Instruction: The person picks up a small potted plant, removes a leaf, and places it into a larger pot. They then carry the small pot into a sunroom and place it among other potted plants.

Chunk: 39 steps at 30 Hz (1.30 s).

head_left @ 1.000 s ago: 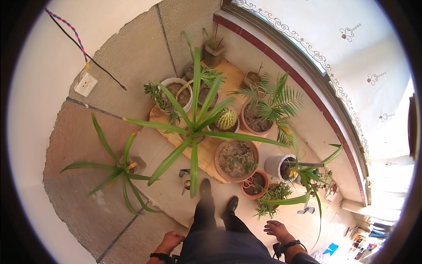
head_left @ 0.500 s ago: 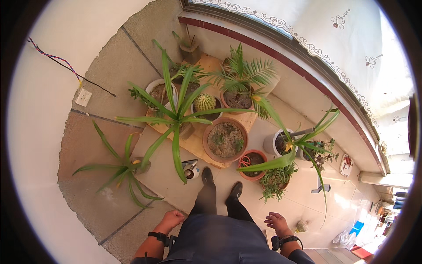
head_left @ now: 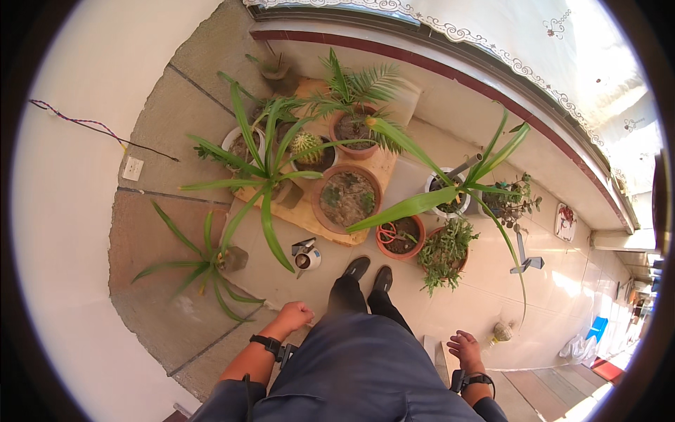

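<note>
My left hand point(head_left: 294, 316) hangs at my left side with its fingers curled in, and nothing shows in it. On my right, my right hand point(head_left: 464, 346) is held away from my body, its fingers loosely bent and a little apart, holding nothing. A small white can-like container point(head_left: 309, 259) stands on the floor just ahead of my feet. In front of my shoes, a terracotta pot point(head_left: 416, 246) of dark soil has red-handled scissors or shears point(head_left: 384, 233) lying in it. Beside it sits a pot of bushy green plant point(head_left: 447, 254).
Ahead, a low wooden board point(head_left: 383, 171) bears a wide terracotta pot point(head_left: 346, 199), a round cactus point(head_left: 307, 146) and a palm point(head_left: 351, 84). Long-leaved plants stand left and right. A grey metal tool point(head_left: 526, 264) and a roundish object point(head_left: 501, 332) lie on the right-hand floor.
My view has shifted, with the pots now more to the left and my feet closer together. Both hands appear slightly further right in the picture. Nothing has been taken hold of.
</note>
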Tool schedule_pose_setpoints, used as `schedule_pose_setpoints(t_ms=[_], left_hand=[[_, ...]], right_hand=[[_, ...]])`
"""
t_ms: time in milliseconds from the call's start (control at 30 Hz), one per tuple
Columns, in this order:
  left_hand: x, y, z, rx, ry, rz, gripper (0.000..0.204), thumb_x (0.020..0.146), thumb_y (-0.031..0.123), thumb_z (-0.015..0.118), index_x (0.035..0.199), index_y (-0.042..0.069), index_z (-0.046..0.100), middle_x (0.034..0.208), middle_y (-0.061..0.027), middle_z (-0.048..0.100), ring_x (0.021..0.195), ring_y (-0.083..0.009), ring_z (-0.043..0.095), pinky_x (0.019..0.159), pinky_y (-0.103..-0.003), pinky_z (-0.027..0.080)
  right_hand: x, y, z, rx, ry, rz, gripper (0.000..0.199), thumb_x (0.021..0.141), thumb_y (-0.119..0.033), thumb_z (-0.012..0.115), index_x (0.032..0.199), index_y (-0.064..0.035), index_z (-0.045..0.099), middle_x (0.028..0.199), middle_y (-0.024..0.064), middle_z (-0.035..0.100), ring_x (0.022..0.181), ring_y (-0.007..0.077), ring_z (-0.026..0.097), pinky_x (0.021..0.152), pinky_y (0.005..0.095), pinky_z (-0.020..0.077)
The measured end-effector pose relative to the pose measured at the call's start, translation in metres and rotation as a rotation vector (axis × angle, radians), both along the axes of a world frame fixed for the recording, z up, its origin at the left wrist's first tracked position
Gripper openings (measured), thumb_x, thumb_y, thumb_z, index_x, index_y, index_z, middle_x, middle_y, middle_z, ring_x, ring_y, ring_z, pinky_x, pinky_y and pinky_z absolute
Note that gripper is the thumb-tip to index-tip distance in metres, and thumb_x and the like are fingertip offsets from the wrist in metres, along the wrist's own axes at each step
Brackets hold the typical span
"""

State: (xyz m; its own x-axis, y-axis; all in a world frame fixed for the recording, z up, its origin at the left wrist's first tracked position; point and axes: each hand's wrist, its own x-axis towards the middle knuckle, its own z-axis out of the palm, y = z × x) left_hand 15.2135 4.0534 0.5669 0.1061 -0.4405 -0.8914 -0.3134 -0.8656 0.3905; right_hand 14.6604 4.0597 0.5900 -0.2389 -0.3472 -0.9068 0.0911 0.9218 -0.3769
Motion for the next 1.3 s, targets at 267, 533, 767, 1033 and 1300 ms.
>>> schedule_pose_setpoints(t_ms=[267, 533, 767, 1033, 1300], left_hand=[[0.001, -0.073, -0.004, -0.072, 0.016, -0.241, 0.023, 0.084, 0.028, 0.072, 0.082, 0.005, 0.067, 0.071, -0.0034, 0.067, 0.058, -0.0111, 0.057, 0.053, -0.028, 0.046], [0.017, -0.115, 0.0, -0.099, 0.034, -0.373, 0.023, 0.086, 0.028, 0.072, 0.08, 0.007, 0.065, 0.07, -0.0011, 0.067, 0.056, -0.0088, 0.055, 0.051, -0.026, 0.044], [0.018, -0.145, 0.005, -0.089, 0.087, -0.332, 0.021, 0.086, 0.023, 0.072, 0.08, 0.004, 0.065, 0.073, -0.004, 0.067, 0.062, -0.0098, 0.058, 0.055, -0.026, 0.046], [-0.009, -0.161, 0.021, 0.05, 0.136, -0.37, 0.016, 0.091, 0.015, 0.069, 0.084, 0.002, 0.061, 0.082, -0.0086, 0.069, 0.072, -0.0149, 0.067, 0.059, -0.024, 0.051], [-0.108, -0.202, 0.031, 0.075, 0.093, -0.732, 0.017, 0.092, 0.016, 0.068, 0.085, 0.002, 0.061, 0.085, -0.0083, 0.07, 0.074, -0.0145, 0.068, 0.059, -0.024, 0.05]], right_hand=[[0.025, 0.059, 0.018, -0.014, 0.017, -0.232, 0.042, 0.096, -0.021, 0.059, 0.133, -0.0037, 0.051, 0.11, 0.0126, 0.067, 0.09, 0.024, 0.07, 0.07, 0.0327, 0.0568], [0.066, 0.089, 0.018, 0.004, -0.028, -0.307, 0.042, 0.096, -0.023, 0.059, 0.134, -0.0052, 0.051, 0.11, 0.0116, 0.066, 0.09, 0.0236, 0.07, 0.071, 0.0336, 0.0569], [0.079, 0.076, 0.028, -0.086, 0.019, -0.369, 0.046, 0.095, -0.022, 0.062, 0.134, -0.0006, 0.051, 0.113, 0.0142, 0.066, 0.091, 0.0227, 0.069, 0.072, 0.0319, 0.0568], [0.07, 0.089, 0.041, -0.171, 0.07, -0.425, 0.032, 0.095, -0.021, 0.062, 0.121, -0.0025, 0.064, 0.111, 0.0099, 0.069, 0.096, 0.017, 0.068, 0.078, 0.0298, 0.0546], [0.076, 0.209, 0.012, -0.115, 0.083, -0.71, 0.023, 0.094, -0.02, 0.063, 0.11, -0.0053, 0.07, 0.102, 0.0055, 0.071, 0.093, 0.0154, 0.068, 0.078, 0.03, 0.0541]])
